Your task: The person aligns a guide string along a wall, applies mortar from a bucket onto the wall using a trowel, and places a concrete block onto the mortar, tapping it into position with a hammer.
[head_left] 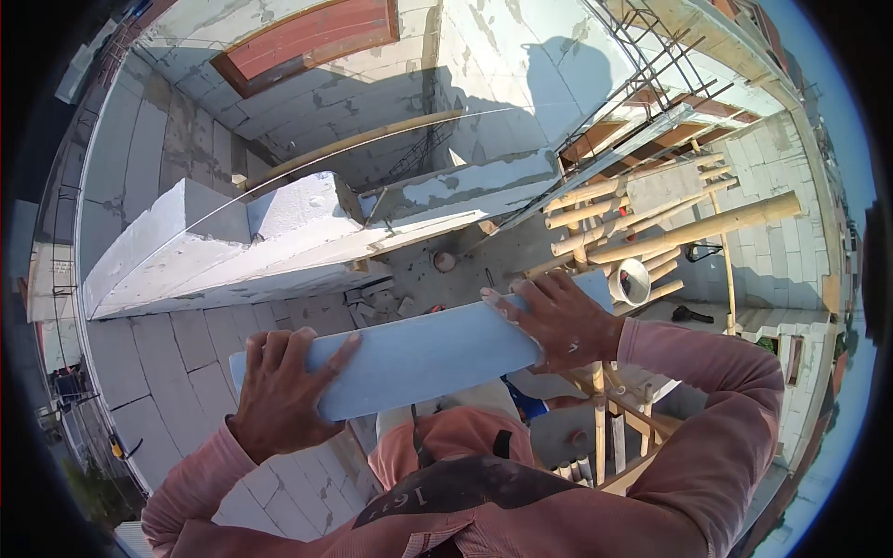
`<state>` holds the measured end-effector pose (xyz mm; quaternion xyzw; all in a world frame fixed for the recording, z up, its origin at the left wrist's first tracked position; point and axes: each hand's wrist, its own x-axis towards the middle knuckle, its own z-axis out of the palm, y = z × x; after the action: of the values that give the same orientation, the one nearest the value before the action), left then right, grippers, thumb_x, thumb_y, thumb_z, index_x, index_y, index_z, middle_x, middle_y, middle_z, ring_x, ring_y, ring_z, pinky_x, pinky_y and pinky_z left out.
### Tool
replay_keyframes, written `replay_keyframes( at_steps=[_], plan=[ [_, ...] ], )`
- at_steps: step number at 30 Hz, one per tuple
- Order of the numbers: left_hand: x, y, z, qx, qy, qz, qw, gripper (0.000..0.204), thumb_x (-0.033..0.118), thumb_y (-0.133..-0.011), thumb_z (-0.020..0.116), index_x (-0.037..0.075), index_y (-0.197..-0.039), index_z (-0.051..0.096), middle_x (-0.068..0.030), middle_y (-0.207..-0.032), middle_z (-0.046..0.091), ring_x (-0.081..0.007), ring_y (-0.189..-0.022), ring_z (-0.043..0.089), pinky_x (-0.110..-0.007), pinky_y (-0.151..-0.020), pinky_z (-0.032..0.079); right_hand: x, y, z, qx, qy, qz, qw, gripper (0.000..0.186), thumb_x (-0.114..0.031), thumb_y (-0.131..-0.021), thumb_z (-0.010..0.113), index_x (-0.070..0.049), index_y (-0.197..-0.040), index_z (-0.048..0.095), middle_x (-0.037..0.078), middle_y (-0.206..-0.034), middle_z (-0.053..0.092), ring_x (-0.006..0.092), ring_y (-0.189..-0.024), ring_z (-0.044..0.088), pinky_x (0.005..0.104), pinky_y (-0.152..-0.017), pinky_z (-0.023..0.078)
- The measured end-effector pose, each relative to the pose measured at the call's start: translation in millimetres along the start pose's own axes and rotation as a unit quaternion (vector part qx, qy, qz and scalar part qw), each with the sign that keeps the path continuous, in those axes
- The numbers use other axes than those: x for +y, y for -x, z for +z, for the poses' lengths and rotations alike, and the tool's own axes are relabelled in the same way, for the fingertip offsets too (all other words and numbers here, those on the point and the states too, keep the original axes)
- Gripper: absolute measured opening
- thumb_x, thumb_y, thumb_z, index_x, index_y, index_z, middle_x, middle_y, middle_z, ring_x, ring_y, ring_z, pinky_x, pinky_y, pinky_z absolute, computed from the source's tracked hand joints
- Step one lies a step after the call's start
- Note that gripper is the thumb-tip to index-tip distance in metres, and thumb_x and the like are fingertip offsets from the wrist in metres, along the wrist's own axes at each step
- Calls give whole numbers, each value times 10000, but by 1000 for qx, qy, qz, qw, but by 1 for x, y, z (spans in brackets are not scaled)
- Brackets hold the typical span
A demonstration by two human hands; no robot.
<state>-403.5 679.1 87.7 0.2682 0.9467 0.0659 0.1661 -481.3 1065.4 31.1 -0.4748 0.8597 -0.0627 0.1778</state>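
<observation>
A long, pale aerated concrete block (430, 356) is held level in front of my body. My left hand (286, 391) grips its left end, fingers over the far edge and thumb on the broad face. At the other end, my right hand (569, 327) is closed round the block in the same way. Beyond it runs a partly built wall (279, 260) of white blocks. One block with a rough, broken top (305, 206) stands on that wall, left of a lower stretch with grey mortar (456, 191). The undersides of my fingers are hidden.
A thin string line (353, 146) is stretched above the wall. To the right is bamboo scaffolding (698, 228) with a white bucket (631, 282) beside the poles. Steel rebar (642, 70) leans at the upper right. Rubble (381, 299) lies far below on the floor.
</observation>
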Motion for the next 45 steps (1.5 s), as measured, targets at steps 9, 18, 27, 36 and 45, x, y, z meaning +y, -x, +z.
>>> replay_keyframes(
  at_steps=[9,18,27,36,45],
  plan=[
    [7,25,-33,118,-98,-103,983,1217,444,-479,925,325,-1553,366,-166,-1246,444,-371,-1141,435,-573,-1018,302,18,-33,-83,73,148,-55,985,1306,-430,-525,926,-100,-1583,234,169,-1227,492,344,-1106,502,497,-985,388],
    [-20,-83,22,132,-24,-98,986,1179,426,-580,867,284,-1588,275,-171,-1255,480,-359,-1192,440,-505,-1081,281,133,-60,-60,18,249,-65,966,1230,-488,-646,851,-119,-1597,164,178,-1260,483,335,-1157,503,440,-1023,382],
    [-36,-171,34,106,-27,-122,986,1189,543,-641,841,278,-1604,197,-151,-1338,459,-352,-1259,406,-502,-1095,246,209,-74,-57,25,269,-71,960,1200,-395,-667,854,-131,-1599,145,178,-1259,495,353,-1145,514,430,-1033,379],
    [-56,-221,64,126,-50,-104,985,1198,638,-640,801,343,-1605,156,-171,-1328,464,-368,-1266,403,-530,-1070,243,233,-80,-49,-24,236,2,972,1288,-364,-632,909,-146,-1608,98,219,-1319,465,414,-1208,469,472,-1088,349],
    [-63,-239,72,84,-14,-90,992,1178,624,-646,787,321,-1607,178,-181,-1350,461,-371,-1299,394,-533,-1052,248,253,-86,-36,-30,216,11,976,1335,-402,-587,925,-146,-1605,98,241,-1362,455,449,-1262,441,492,-1118,327]
  ],
)
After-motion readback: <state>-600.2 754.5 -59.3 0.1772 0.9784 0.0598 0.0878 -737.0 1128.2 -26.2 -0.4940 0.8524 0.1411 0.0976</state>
